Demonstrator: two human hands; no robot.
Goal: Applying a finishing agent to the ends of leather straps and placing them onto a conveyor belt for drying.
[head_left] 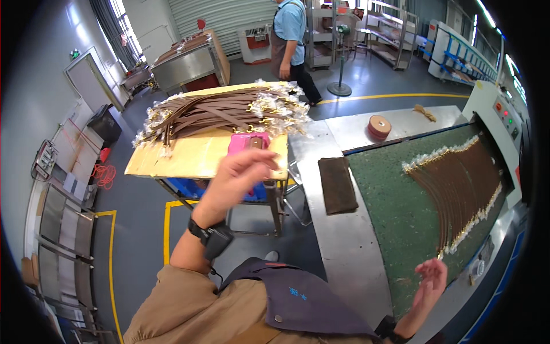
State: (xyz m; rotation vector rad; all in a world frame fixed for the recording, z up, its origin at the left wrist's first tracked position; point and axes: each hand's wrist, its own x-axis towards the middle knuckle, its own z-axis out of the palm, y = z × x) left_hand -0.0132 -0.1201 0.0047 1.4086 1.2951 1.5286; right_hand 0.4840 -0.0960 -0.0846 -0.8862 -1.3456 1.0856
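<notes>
My left hand (242, 173) is raised over the near edge of the yellow-topped table, fingers loosely bent and apart, with nothing seen in it. Just behind it lies a pink block (238, 142) with a small brown piece on it. A heap of brown straps (212, 112), their ends wrapped in clear plastic with gold-coloured hardware, covers the table's far part. On the right, my right hand (429, 281) hovers by the near end of a row of brown straps (458, 186) on the green belt (384, 212). Its fingers are loosely curled and apart, holding nothing visible.
A dark folded cloth (338, 185) lies on the metal frame left of the belt. Beyond it sit a roll of brown tape (378, 127) and a control box (503, 117) with lit buttons. A person (290, 40) in blue stands behind the table, near a fan (340, 89).
</notes>
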